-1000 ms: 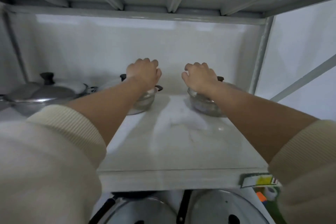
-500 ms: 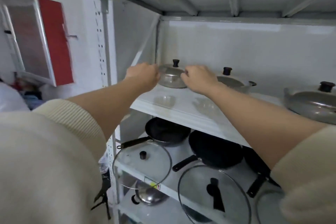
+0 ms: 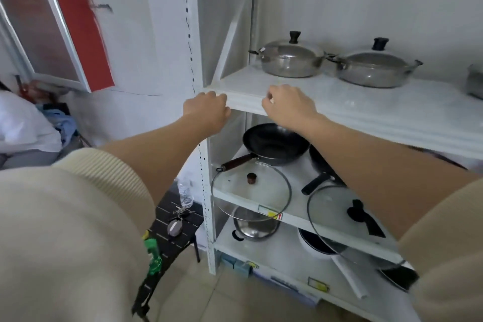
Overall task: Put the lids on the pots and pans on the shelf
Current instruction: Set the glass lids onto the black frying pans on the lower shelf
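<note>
Two steel pots with lids on stand at the back of the upper shelf [image 3: 366, 110]: the left pot [image 3: 290, 56] and the right pot [image 3: 373, 68]. My left hand [image 3: 206, 110] and my right hand [image 3: 287, 104] hover at that shelf's front edge with curled fingers and nothing in them. One shelf down sit a black wok [image 3: 274, 142] and a second black pan [image 3: 322, 165]. Two glass lids lean at the front of that shelf: the left lid [image 3: 251, 188] with a brown knob and the right lid [image 3: 347, 219] with a black handle.
A steel pot [image 3: 254, 227] and a dark pan [image 3: 317, 243] sit on the lowest shelf. Left of the shelving post [image 3: 201, 112] stands a small black table [image 3: 175, 225] with keys and a water bottle [image 3: 185, 192]. A red-framed cabinet door [image 3: 65, 21] hangs open at upper left.
Both hands have drawn back from the lidded pots to the front edge of the shelf. The view has swung left and pulled back, showing the lower shelves.
</note>
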Tool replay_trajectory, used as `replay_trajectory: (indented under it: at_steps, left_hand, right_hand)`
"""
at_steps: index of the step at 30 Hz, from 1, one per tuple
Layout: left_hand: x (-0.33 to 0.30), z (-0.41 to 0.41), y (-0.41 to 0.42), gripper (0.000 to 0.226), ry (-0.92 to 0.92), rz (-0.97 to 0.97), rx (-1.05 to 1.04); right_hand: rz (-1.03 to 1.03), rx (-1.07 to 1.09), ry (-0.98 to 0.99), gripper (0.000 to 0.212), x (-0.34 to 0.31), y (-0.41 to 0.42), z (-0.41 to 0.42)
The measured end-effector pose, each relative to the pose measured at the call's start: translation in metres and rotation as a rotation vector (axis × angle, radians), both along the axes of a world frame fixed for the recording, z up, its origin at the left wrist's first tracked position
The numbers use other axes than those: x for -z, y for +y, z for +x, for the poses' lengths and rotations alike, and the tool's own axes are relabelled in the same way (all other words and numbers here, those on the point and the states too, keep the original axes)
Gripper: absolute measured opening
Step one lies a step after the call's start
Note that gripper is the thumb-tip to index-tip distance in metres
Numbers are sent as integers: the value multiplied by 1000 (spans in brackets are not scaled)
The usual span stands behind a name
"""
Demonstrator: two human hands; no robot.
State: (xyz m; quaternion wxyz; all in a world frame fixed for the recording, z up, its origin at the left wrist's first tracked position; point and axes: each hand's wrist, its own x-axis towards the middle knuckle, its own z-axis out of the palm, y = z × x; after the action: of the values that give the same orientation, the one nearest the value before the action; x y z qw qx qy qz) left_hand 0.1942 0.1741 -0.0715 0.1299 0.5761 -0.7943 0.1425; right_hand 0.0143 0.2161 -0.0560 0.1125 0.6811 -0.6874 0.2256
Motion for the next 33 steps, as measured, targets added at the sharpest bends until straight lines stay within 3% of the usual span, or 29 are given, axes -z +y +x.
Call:
replay_trajectory:
  at_steps: [9, 21, 33]
  left_hand:
    - [116, -15, -62, 30, 19, 103, 60]
    - [271, -85, -192, 37, 3, 185, 82]
    - [324, -82, -230, 37, -29, 197, 112]
  right_hand:
    - [138, 43, -81, 24, 128, -41, -8]
    - [229, 55, -35, 34, 294, -158, -31]
    - [382, 106, 84, 45, 363, -206, -9]
